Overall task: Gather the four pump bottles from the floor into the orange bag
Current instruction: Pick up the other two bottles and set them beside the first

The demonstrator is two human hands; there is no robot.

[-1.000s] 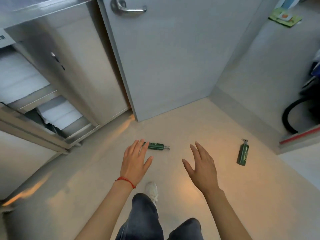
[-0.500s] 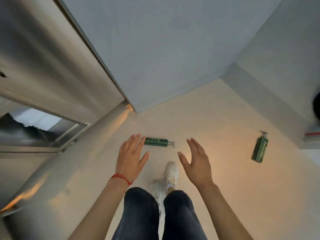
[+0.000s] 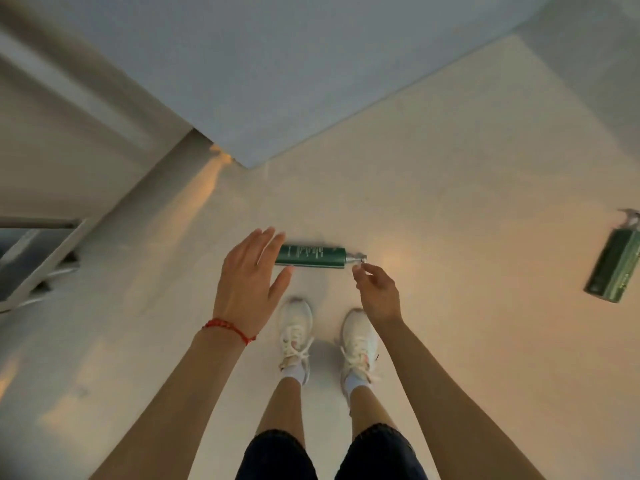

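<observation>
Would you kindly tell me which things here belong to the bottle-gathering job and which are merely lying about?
Job:
slim green pump bottle, on its side
larger green pump bottle, far right
left hand
right hand

Not the job:
grey door
metal cabinet

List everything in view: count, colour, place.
slim bottle: 1, green, lying on the floor ahead of the shoes, pump pointing right
wide bottle: 1, green, lying at the right edge
door: 1, grey, top centre
cabinet: 1, metal, left
floor: 1, beige
shoes: 2, white, bottom centre
bracelet: 1, red, left wrist
left hand: open, at the slim bottle's base
right hand: fingers curled beside the pump tip
</observation>
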